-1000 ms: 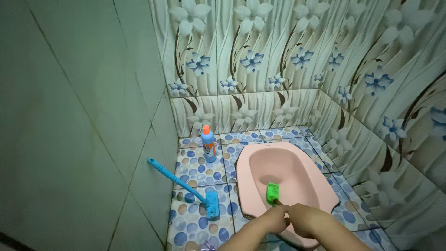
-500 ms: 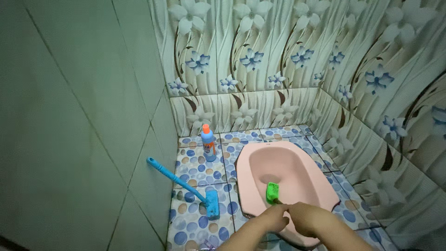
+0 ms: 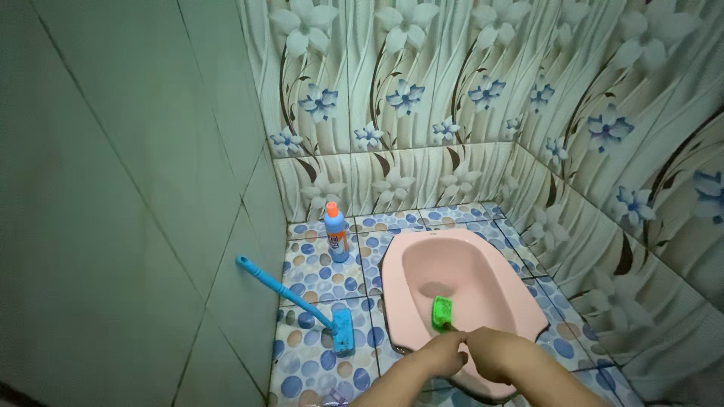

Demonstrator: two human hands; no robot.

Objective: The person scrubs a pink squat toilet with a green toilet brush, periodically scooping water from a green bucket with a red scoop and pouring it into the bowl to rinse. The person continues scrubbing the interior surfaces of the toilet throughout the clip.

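A pink squat toilet pan (image 3: 513, 309) is set into the tiled floor. Inside its near part rests the green head of a brush (image 3: 441, 313). Both of my hands hold the brush's short handle just in front of the pan: my left hand (image 3: 440, 354) grips it on the left, my right hand (image 3: 490, 353) on the right, fingers closed around it. Most of the handle is hidden by my fingers.
A blue long-handled floor brush (image 3: 343, 332) leans against the green left wall. A blue bottle with an orange cap (image 3: 336, 233) stands on the dotted floor tiles near the back corner. Flower-patterned walls close in behind and to the right.
The green brush head has shifted only slightly inside the pan; my hands stay clasped on the handle. The view has drifted a little.
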